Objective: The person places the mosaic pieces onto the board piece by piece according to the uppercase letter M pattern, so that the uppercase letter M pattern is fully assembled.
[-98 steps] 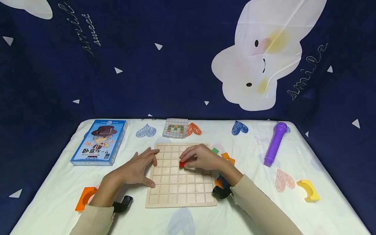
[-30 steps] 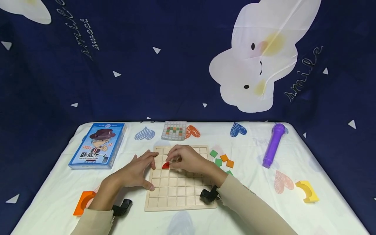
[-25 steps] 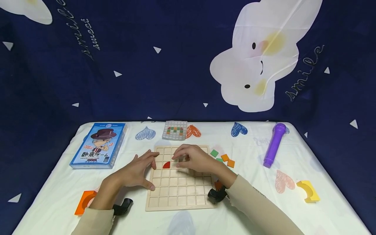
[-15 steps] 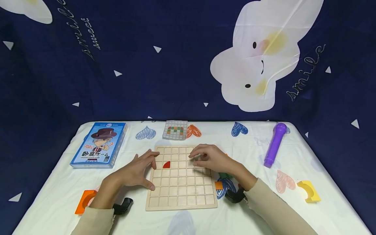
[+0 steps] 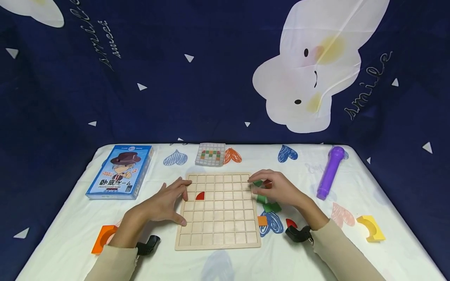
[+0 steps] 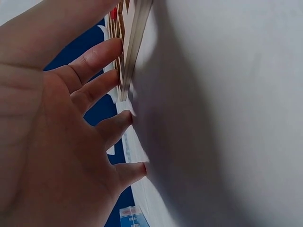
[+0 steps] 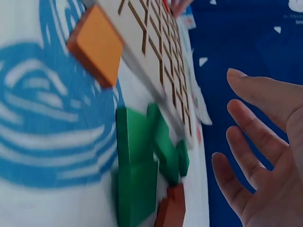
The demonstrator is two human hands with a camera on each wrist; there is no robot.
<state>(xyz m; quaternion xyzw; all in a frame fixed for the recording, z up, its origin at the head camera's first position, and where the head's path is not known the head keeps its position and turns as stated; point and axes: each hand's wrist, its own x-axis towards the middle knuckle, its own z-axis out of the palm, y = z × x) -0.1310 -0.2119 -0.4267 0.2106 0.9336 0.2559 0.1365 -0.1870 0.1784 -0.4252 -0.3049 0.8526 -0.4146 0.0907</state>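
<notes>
A wooden grid board lies on the white cloth. One red quarter-circle tile sits in a cell near its upper left. My left hand rests flat with straight fingers against the board's left edge, and holds nothing. My right hand hovers with spread fingers over loose tiles just right of the board. Under it lie green tiles and a reddish tile. An orange tile and a red piece lie nearer me.
A blue game box lies at the back left and a pattern card behind the board. A purple toy microphone and a yellow arch block are at the right. An orange arch block sits by my left wrist.
My right hand left the red quarter-circle tile in its cell and moved right off the board to the loose tiles. My left hand stayed put.
</notes>
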